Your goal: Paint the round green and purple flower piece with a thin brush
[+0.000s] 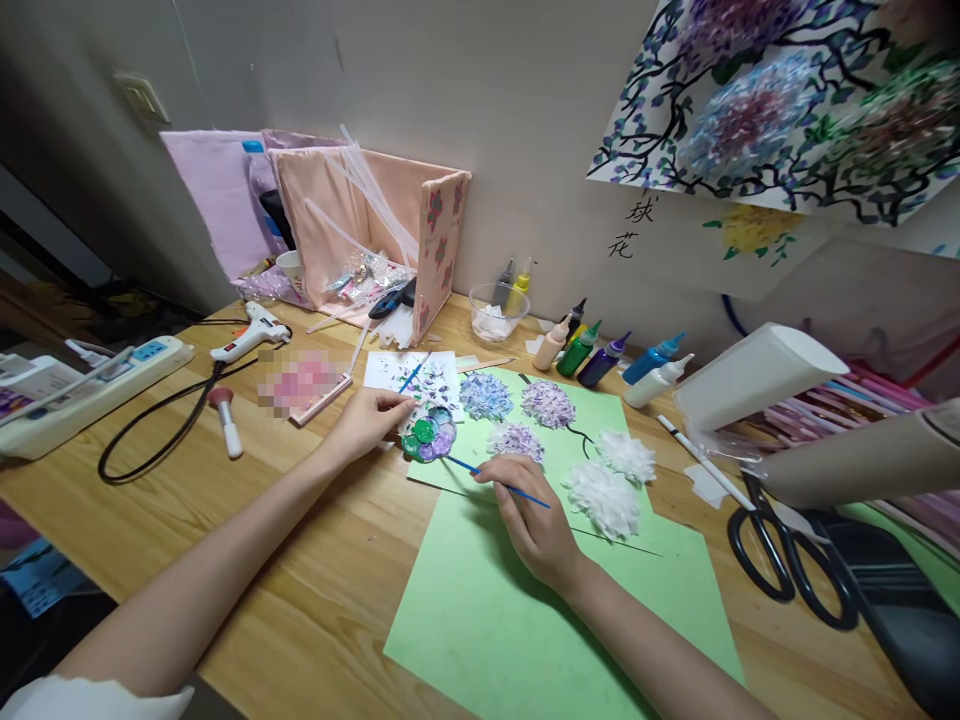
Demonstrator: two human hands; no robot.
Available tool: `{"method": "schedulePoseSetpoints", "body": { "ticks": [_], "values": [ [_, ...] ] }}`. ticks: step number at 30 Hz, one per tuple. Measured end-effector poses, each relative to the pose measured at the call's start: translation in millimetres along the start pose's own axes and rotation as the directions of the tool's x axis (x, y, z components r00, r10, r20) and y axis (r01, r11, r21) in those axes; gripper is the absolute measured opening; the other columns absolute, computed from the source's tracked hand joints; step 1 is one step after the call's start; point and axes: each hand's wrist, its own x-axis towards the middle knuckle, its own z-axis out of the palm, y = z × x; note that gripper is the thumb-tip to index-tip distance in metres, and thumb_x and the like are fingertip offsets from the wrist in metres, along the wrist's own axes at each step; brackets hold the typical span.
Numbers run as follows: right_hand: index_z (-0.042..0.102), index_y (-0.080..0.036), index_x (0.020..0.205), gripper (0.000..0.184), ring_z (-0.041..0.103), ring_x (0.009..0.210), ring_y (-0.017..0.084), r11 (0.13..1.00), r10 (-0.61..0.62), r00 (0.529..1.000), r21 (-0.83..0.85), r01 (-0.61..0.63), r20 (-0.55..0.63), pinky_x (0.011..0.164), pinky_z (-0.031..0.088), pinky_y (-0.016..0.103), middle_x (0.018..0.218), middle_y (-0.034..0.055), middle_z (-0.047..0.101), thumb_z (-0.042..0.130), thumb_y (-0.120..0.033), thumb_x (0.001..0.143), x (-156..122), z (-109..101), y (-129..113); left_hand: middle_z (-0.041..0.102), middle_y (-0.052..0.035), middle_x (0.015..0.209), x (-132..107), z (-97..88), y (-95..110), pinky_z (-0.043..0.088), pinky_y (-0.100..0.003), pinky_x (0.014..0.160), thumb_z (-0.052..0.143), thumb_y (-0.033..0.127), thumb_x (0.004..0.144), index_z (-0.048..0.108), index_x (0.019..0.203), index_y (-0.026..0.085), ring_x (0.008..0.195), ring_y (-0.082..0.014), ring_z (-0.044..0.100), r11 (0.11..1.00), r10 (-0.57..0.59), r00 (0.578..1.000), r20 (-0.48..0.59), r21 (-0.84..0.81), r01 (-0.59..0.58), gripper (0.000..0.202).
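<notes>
My right hand (pixel 531 515) pinches a thin blue paintbrush (pixel 459 464), whose tip reaches the flower-shaped paint palette (pixel 429 436). My left hand (pixel 369 420) grips that palette by its left edge, fingers closed on the rim. Both rest over a green paper sheet (pixel 517 610). On a second green sheet (pixel 600 412) lie purple-tinted paper flowers (pixel 547 403) and white paper flowers (pixel 604 497).
Paint bottles (pixel 585 350) stand by the wall. Black scissors (pixel 787 550) and a white pencil (pixel 694 453) lie at right. A glue gun (pixel 247 335), a power strip (pixel 90 385), a pink fabric box (pixel 375 235) and a paint-smeared white card (pixel 416 378) sit on the left of the wooden table (pixel 300 580).
</notes>
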Motion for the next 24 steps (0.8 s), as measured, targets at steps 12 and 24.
{"method": "schedulePoseSetpoints", "body": {
  "ticks": [12,24],
  "values": [
    [0.055,-0.024,0.101,0.023,0.054,0.095,0.020,0.998,0.045,0.997,-0.030,-0.047,-0.057,0.082,0.046,0.037,0.093,0.0052,0.063,0.037,-0.016,0.091,2.1,0.0,-0.9,0.067,-0.0030,0.064,-6.3,2.1,6.4,0.048,-0.025,0.054,0.061,0.047,0.070,0.072,0.085,0.010,0.056,-0.0157,0.060,0.988,0.129,0.989,-0.071,0.092,-0.122,0.041],
    [0.055,-0.025,0.102,0.022,0.051,0.097,0.019,0.993,0.116,0.992,-0.017,-0.117,-0.048,0.086,0.041,0.039,0.097,0.0038,0.062,0.038,-0.015,0.091,0.1,0.2,-0.7,0.068,-0.0033,0.065,-8.0,0.9,9.3,0.047,-0.023,0.051,0.061,0.048,0.070,0.073,0.082,0.012,0.057,-0.0167,0.061,0.980,0.168,0.982,-0.085,0.124,-0.157,0.040]
  ]
}}
